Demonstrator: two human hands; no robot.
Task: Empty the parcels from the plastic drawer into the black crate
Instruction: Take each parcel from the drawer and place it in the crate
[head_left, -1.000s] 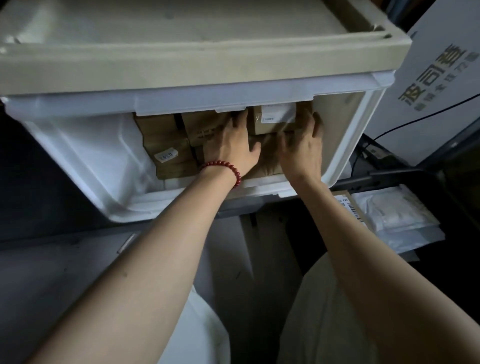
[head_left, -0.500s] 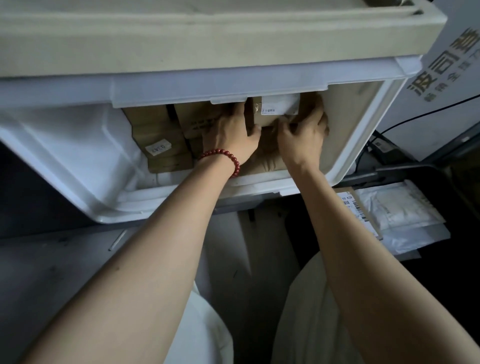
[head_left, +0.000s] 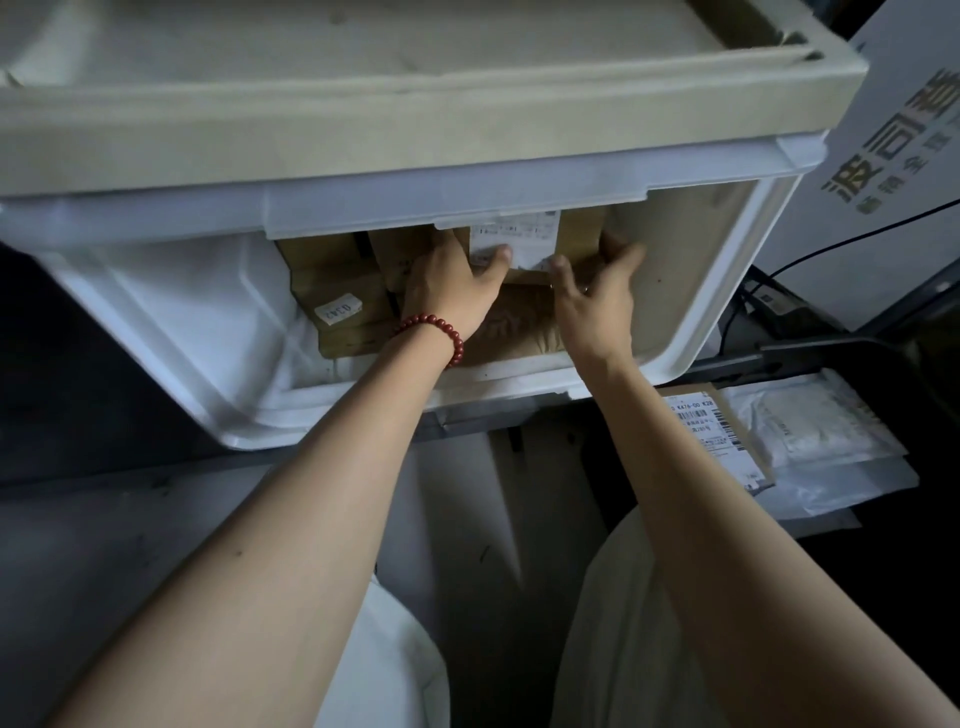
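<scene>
Reaching into the plastic drawer (head_left: 156, 322), both hands are clamped on one brown parcel (head_left: 579, 234) at the drawer's far edge, toward its right wall. The thumb of the left hand (head_left: 447, 283) is pressed on the parcel's white label (head_left: 519, 231), its print too blurred to be read; the other fingers are hidden. The right hand (head_left: 597, 299) is curled round the parcel's right edge. More parcels (head_left: 332, 270) are stacked at the drawer's middle, one bearing a sticker (head_left: 337, 313) marked "0342", upside down. A red bead bracelet (head_left: 439, 332) is worn on the left wrist. Past the drawer's near right corner, the black crate (head_left: 831, 345) is seen, with a barcode label (head_left: 701, 421) ending "K28" inside beside white mailers (head_left: 815, 431).
</scene>
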